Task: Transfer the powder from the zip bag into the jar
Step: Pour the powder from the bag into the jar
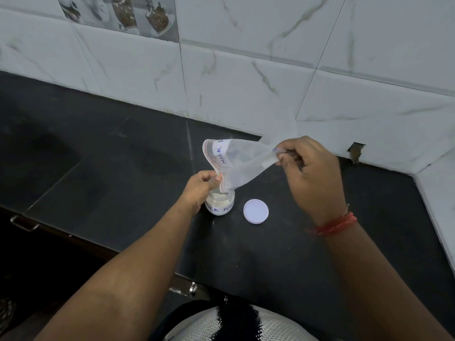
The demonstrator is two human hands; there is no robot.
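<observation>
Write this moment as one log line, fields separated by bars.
step: pouring | zip bag: tilted, mouth at jar | left hand: pinches bag mouth | right hand: lifts bag bottom | lid: off, on counter

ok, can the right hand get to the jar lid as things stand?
Probably yes, but not freely. The white lid lies bare on the counter with nothing over it, just below the right hand. That hand pinches the zip bag corner, so it must let go first.

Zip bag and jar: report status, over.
Left hand pinches zip bag mouth at jar. Right hand holds bag's bottom raised. Powder in jar. Lid off, beside jar.
</observation>
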